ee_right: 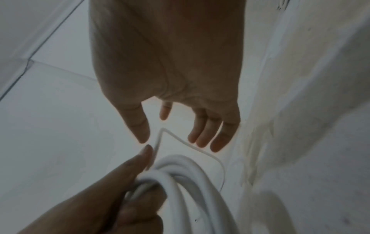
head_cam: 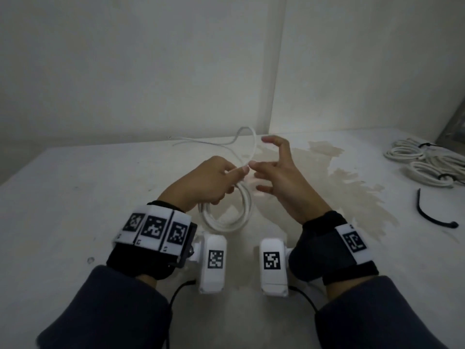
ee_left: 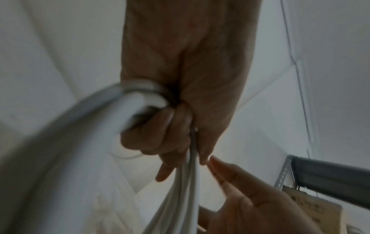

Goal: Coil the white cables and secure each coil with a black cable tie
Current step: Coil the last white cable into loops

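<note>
Several loops of white cable (head_cam: pixel 227 212) gripped in left hand (head_cam: pixel 208 183) above the desk (head_cam: pixel 75 197), kept gathered for winding; right hand (head_cam: pixel 281 172) released, fingers spread, apparently reaching for the loose tail (head_cam: pixel 253 144).

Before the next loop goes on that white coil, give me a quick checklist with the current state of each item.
1. Left hand grips the coil: ok, fingers are curled round the gathered loops.
2. Right hand free to take cable: ok, fingers spread, holding nothing.
3. Loose cable tail within reach: ok, it arcs up between both hands and trails away across the table.
4. Tail free of snags: cannot tell, its far end is thin and faint near the wall.
5. Black cable tie available: ok, it lies loose on the table to the right.
6. Finished coils out of the way: ok, stacked at the far right.
</note>
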`<action>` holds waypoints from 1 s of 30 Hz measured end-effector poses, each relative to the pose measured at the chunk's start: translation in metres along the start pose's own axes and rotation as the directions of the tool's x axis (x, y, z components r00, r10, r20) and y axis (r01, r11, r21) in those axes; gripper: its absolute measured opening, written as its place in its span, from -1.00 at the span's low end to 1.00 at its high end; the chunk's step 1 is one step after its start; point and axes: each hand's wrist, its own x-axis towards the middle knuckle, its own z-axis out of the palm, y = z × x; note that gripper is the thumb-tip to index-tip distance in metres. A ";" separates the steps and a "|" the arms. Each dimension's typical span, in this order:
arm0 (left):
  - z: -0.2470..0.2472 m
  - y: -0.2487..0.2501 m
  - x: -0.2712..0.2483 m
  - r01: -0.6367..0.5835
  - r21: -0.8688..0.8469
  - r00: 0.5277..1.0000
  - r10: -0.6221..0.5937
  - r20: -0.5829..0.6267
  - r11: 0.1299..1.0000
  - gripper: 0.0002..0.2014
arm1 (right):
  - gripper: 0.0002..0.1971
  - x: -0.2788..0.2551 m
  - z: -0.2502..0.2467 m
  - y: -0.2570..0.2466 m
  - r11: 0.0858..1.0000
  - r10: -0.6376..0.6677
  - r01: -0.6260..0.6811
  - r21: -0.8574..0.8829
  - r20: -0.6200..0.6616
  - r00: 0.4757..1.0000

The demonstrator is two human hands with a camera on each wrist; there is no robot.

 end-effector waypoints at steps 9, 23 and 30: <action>-0.006 0.004 -0.001 -0.132 0.308 0.988 0.149 -0.031 0.942 -0.55 | -0.85 0.004 -0.009 0.011 0.913 -0.162 0.093 -0.398 -0.141 0.977; -0.015 0.015 -0.002 -0.382 0.096 0.838 0.388 -0.384 0.919 -0.72 | -0.67 0.005 0.003 -0.003 0.947 -0.312 0.315 0.056 -0.060 0.948; -0.009 0.018 -0.002 -0.426 -0.033 0.791 0.354 -0.500 0.904 -0.67 | -0.71 0.004 0.008 -0.002 0.932 -0.268 0.276 0.233 -0.066 0.961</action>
